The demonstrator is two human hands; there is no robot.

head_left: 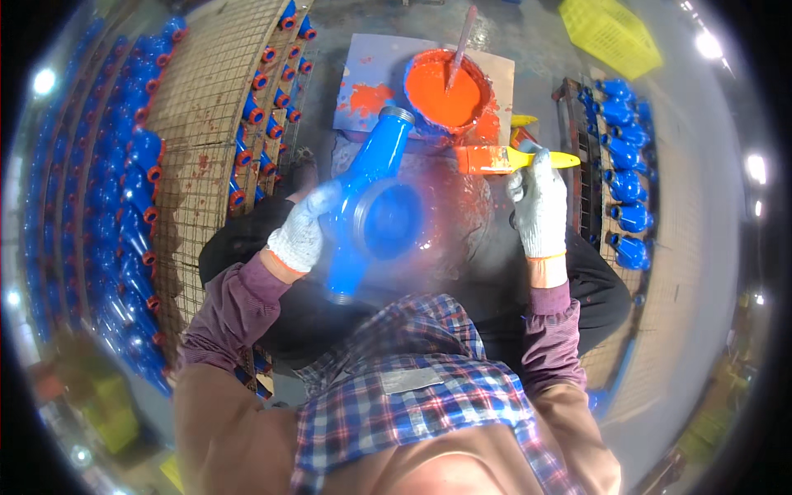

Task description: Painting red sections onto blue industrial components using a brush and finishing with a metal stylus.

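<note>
My left hand (304, 229), in a white knit glove, is closed around a blue, branching pipe fitting (381, 157) with threaded ends. It is held up over my lap, and its wide round opening faces up, partly blurred. My right hand (540, 208), also gloved, grips the yellow handle of a paintbrush (487, 160) held level, its bristles coated orange and pointing left. The brush is to the right of the fitting, apart from it. Just beyond both stands a bucket of orange paint (445, 95) with a stick (464, 41) leaning in it.
Under the bucket lies a paint-splashed board (363, 62). To my left, wire-mesh racks (202, 91) carry many blue fittings with orange-red ends. Another rack on the right holds several blue fittings (627, 188). A yellow plastic crate (610, 37) sits at the far right.
</note>
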